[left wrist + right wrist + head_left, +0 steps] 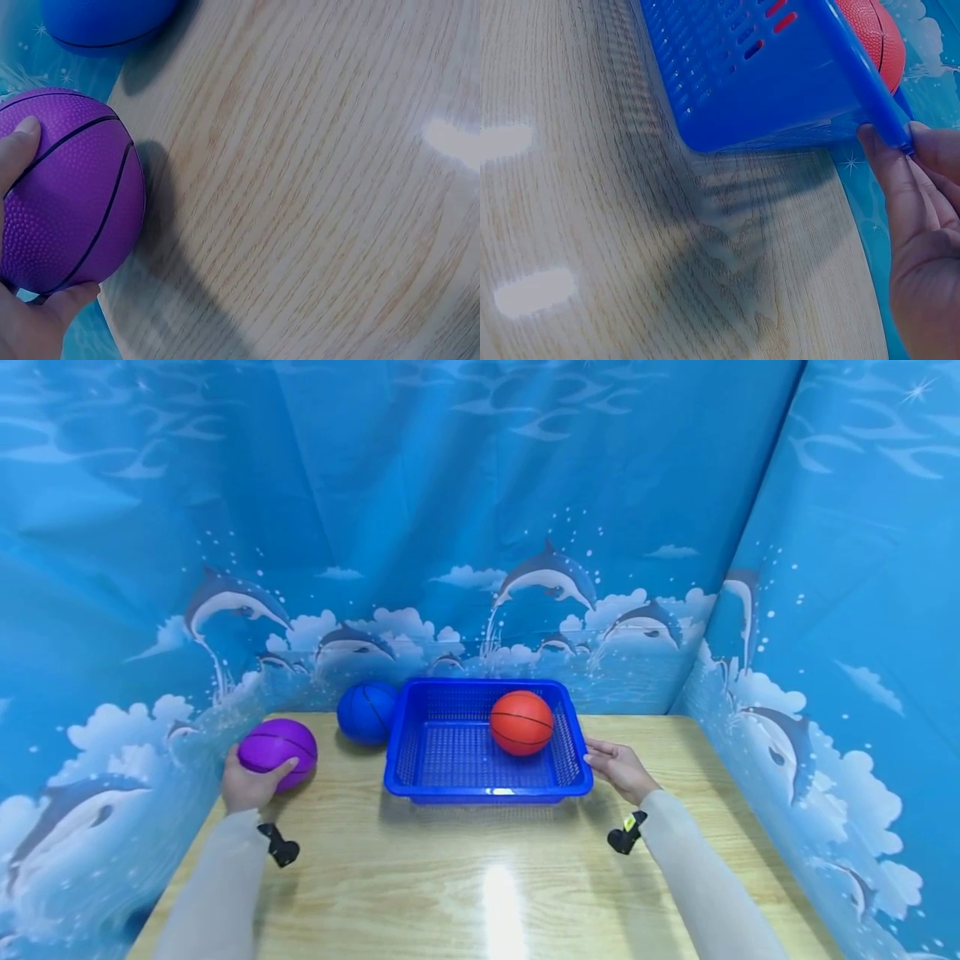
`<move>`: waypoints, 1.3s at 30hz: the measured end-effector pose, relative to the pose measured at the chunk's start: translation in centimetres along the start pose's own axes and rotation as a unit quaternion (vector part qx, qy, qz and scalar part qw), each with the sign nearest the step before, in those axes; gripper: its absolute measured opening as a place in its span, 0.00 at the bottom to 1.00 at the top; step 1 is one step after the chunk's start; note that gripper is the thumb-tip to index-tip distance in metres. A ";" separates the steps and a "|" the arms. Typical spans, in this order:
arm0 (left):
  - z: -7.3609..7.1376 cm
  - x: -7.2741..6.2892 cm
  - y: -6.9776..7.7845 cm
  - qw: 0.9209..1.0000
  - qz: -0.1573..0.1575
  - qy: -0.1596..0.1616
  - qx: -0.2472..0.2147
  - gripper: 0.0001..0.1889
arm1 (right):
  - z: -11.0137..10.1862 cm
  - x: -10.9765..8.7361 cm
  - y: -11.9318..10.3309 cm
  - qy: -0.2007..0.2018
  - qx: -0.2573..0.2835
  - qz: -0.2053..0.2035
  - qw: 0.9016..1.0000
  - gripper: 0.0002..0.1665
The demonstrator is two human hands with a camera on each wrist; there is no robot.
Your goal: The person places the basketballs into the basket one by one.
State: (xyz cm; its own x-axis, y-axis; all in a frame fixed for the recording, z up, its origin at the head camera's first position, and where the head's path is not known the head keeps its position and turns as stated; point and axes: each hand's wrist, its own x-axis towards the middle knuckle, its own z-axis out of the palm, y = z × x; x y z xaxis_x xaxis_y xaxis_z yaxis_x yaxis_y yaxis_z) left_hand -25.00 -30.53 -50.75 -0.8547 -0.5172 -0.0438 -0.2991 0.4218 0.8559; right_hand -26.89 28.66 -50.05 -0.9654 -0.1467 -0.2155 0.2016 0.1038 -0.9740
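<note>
At the table's left side my left hand [251, 785] grips a purple ball [279, 752] with black seams, like a small basketball. Thumb and fingers spread round opposite sides of the purple ball [82, 195] in the left wrist view. My right hand [618, 768] pinches the right rim of a blue perforated plastic basket [487, 795]. The right wrist view has the basket's rim [866, 75] between thumb and fingers. Inside the basket, toward its right side, lies an orange-red ball [521, 723] with black seams.
A blue ball [367, 713] sits on the wooden table [420, 877] just left of the basket. Blue curtains [450, 527] printed with dolphins and clouds stand behind the table and along both sides. A dark wrist device [281, 845] hangs by the left sleeve.
</note>
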 end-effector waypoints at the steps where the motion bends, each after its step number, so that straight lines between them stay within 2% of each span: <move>1: -0.1 -0.1 0.1 1.000 -0.003 0.000 0.002 0.59 | 0.0 0.0 0.0 -0.002 -0.001 0.000 1.000 0.31; 4: -0.4 -0.3 0.5 1.000 0.005 0.000 0.011 0.59 | 0.1 0.1 0.0 0.000 -0.002 0.001 1.000 0.30; 7: -0.5 -0.3 1.3 1.000 0.029 -0.004 0.010 0.58 | 0.1 0.0 -0.1 0.004 -0.002 0.002 1.000 0.30; 15: -0.7 0.0 4.6 0.991 0.135 -0.016 0.015 0.54 | 0.0 0.0 0.0 0.000 0.002 0.003 1.000 0.30; 24: 0.0 -1.7 9.5 0.985 0.168 -0.040 0.025 0.58 | 0.1 -0.1 -0.2 -0.002 0.006 0.001 1.000 0.31; 30: 1.9 -3.3 12.2 0.977 0.202 -0.060 0.015 0.57 | -0.1 0.0 -0.2 -0.003 0.005 0.000 1.000 0.31; 39: 6.6 -6.3 15.0 0.965 0.232 -0.120 -0.014 0.56 | 0.0 0.0 0.0 -0.002 0.007 0.000 1.000 0.31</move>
State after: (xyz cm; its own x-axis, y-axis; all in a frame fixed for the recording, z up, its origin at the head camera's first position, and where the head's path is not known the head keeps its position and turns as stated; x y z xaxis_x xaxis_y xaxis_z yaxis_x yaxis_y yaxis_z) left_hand -26.95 -16.03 -41.02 -0.9687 -0.0876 0.2324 0.1487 0.5449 0.8252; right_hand -26.93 28.69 -50.01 -0.9649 -0.1500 -0.2154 0.2035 0.0907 -0.9749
